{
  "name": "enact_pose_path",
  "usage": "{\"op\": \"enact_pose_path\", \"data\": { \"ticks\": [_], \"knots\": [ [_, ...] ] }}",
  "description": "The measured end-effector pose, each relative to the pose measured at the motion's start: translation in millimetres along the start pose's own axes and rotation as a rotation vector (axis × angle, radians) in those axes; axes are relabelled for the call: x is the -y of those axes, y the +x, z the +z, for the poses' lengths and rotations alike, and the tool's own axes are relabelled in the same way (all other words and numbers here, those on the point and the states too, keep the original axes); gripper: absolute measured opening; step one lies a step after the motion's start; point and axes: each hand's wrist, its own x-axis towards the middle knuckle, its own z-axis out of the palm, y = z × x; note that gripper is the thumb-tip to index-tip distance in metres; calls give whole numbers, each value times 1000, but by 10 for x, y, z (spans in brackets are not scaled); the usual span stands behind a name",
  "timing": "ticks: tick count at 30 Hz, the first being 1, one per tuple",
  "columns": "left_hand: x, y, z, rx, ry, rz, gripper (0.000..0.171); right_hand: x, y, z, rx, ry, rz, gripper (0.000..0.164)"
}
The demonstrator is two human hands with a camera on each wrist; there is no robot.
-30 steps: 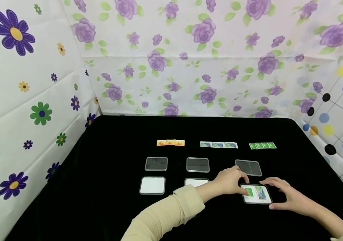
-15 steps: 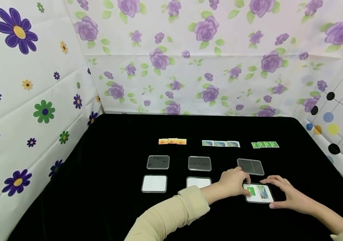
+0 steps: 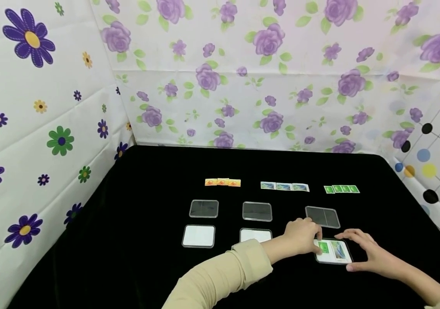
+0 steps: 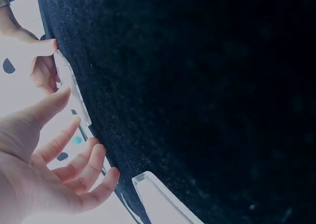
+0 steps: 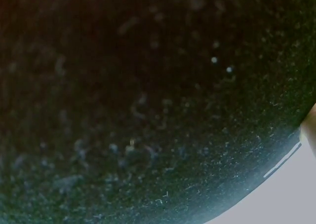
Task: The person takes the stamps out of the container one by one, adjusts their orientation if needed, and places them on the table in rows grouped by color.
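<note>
A flat plastic case [image 3: 330, 256] with a white insert lies on the black cloth at the right. On it are a green stamp [image 3: 324, 247] and a blue landscape stamp [image 3: 340, 250]. My left hand [image 3: 302, 235] is over its left end, thumb by the green stamp; the left wrist view shows loosely bent, spread fingers. Opposite, my right hand [image 3: 372, 254] holds the right end, thumb at the near corner and forefinger at the far edge. Only a fingertip [image 5: 310, 130] and a sliver of rim show in the right wrist view.
Two white-lined cases [image 3: 198, 236] [image 3: 256, 234] lie to the left. Behind are three clear lids [image 3: 203, 209] [image 3: 257, 211] [image 3: 323, 217]. Farther back lie rows of orange stamps [image 3: 222, 182], blue stamps [image 3: 284, 186] and green stamps [image 3: 341, 189]. Patterned cloth walls [image 3: 227, 98] surround the table.
The head view has shifted slightly, moving the scene a little to the right. Both hands stay at the case, with almost no change relative to it.
</note>
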Motion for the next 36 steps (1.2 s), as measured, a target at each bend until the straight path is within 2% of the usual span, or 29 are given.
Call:
{"op": "enact_pose_path", "data": {
  "ticks": [7,17,24,31,36],
  "knots": [
    [-5,34,4,18,-31,-15,22,5,-4,3,-6,-6,12,68],
    [-27,75,-11,27,-72,-26,20,-29,-11,24,-25,-19,-20,68],
    [-7,105,-25,16,-124,19,20,-19,-1,17,-37,-22,-18,67],
    [-6,85,-26,22,-128,39,21,-6,4,24,-43,-22,-14,67],
    [-2,50,-35,15,-146,98,20,-9,-14,38,-46,-48,-15,67]
  ]
}}
